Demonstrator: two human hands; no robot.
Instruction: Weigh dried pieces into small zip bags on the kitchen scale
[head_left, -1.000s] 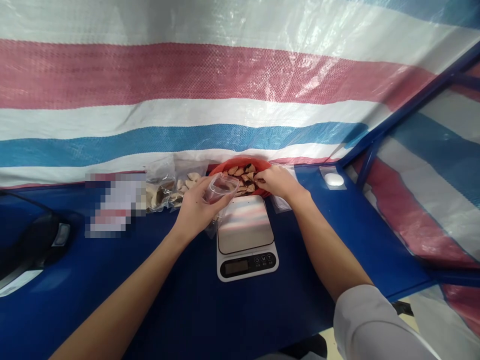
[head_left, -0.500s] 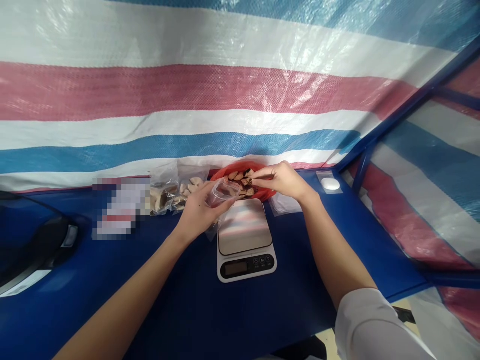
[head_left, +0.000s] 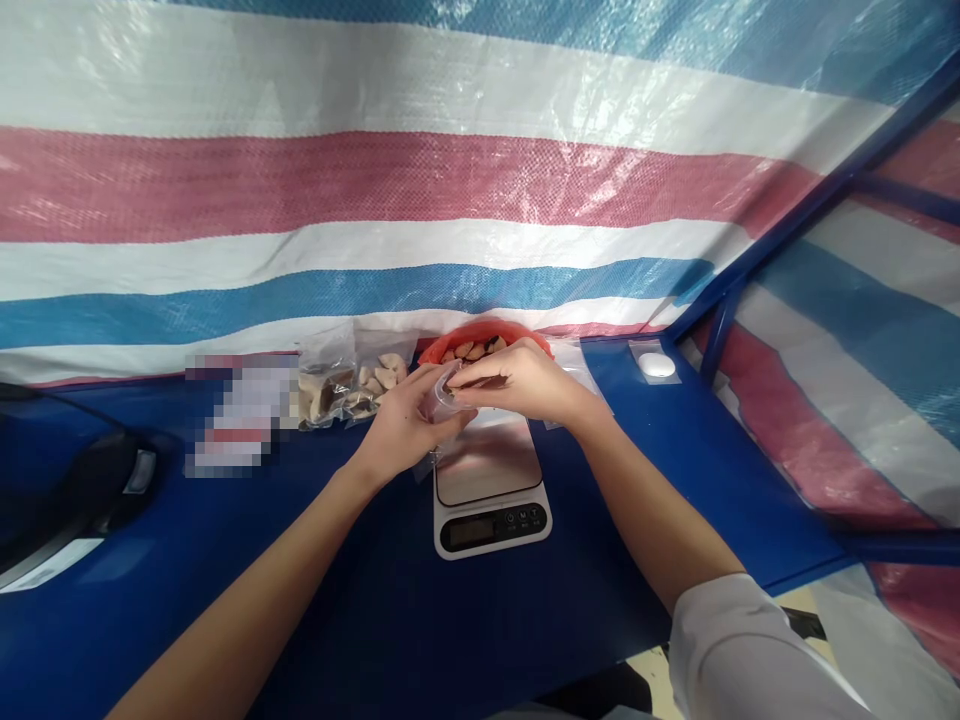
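Observation:
My left hand (head_left: pixel 405 425) is wrapped around a small clear plastic cup (head_left: pixel 441 400), tilted above the back left of a kitchen scale (head_left: pixel 487 465). The fingers of my right hand (head_left: pixel 517 382) are pinched together at the cup's mouth. A brown dried slice shows partly between them, mostly hidden by the fingers. Just behind both hands lies an open red plastic bag (head_left: pixel 517 330) with several dried brown slices (head_left: pixel 472 350) in it. The scale has a shiny metal plate, and its display looks dark.
Clear bags of pale dried pieces (head_left: pixel 382 375) lie left of my left hand. A white packet (head_left: pixel 581 370) and a bagged white oval object (head_left: pixel 657 365) lie to the right. A black device (head_left: pixel 75 490) stands far left on the blue table (head_left: pixel 360 620). Striped sheeting (head_left: pixel 375 180) rises behind.
My right hand has moved left from the red bag to the mouth of the cup. My left hand still holds the cup in nearly the same place.

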